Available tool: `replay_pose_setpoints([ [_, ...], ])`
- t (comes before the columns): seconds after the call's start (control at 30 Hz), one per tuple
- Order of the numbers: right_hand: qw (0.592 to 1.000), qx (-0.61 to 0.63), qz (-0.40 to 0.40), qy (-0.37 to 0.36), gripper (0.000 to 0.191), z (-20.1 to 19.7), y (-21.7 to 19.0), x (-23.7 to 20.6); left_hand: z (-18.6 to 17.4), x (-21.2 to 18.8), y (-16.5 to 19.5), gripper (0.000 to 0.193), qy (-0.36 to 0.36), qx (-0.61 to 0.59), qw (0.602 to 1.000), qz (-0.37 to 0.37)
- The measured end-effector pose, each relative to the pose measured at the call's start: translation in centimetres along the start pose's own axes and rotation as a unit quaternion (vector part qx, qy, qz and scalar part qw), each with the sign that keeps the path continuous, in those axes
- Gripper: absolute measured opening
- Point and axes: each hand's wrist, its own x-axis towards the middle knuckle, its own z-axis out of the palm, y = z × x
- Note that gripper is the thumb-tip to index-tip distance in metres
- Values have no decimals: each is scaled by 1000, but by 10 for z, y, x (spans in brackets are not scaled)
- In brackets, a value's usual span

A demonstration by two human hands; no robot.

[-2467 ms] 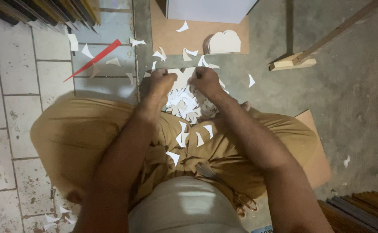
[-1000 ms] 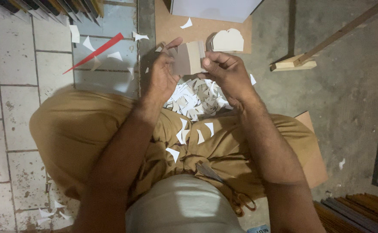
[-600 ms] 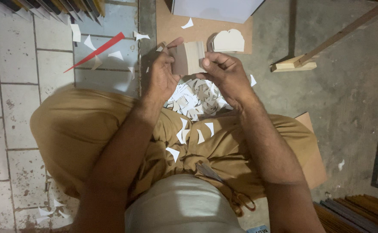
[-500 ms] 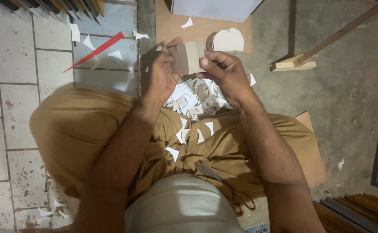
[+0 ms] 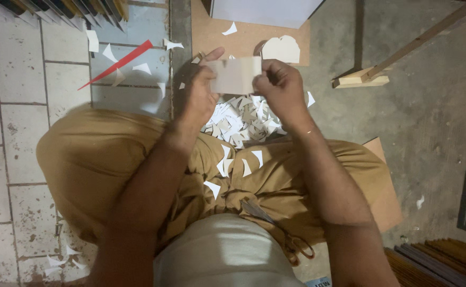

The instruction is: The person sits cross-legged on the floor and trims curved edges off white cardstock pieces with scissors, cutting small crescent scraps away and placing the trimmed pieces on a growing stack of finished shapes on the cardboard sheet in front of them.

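1. My left hand (image 5: 198, 95) and right hand (image 5: 282, 90) both pinch one pale rectangular card (image 5: 236, 75), flat and matte, held up between them above my lap.
2. Left thumb and fingers are closed on the card's left edge; right fingers are curled shut on its right edge. The card is slightly blurred.
3. Below the card, a heap of white paper offcuts (image 5: 241, 118), small curved and pointed slivers, lies at the front edge of my lap; a few rest on my tan trousers (image 5: 275, 175).
4. On the tiled floor (image 5: 15, 111) at left: a long red paper spike (image 5: 117, 64).
5. Beyond my hands: a brown board (image 5: 249, 37) bearing a rounded white cutout (image 5: 282, 49).
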Motion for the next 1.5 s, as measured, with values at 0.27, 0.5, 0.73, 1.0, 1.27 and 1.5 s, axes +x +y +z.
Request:
replay_pose_setpoints([
  [0.27, 933, -324, -80, 137, 8, -10, 15, 6, 2, -1, -3, 57, 141, 203, 967, -59],
  [0.5, 937, -296, -74, 170, 10, -31, 28, 16, 3, -11, 1, 45, 288, 582, 761, -5],
  [0.73, 996, -21, 72, 44, 10, -25, 38, 22, 8, -8, 6, 46, 269, 603, 751, 26],
  [1.0, 999, -18, 29, -35, 25, 7, 31, 4, 13, -18, -4, 43, 95, 252, 963, -3],
  [1.27, 950, -228, -199, -79, 91, 8, -22, -27, 14, -36, 14, 34, 94, 225, 970, -15],
  [1.5, 929, -305, -190, -86, 75, 11, -19, -30, 14, -51, 12, 35, 28, 380, 920, 89],
])
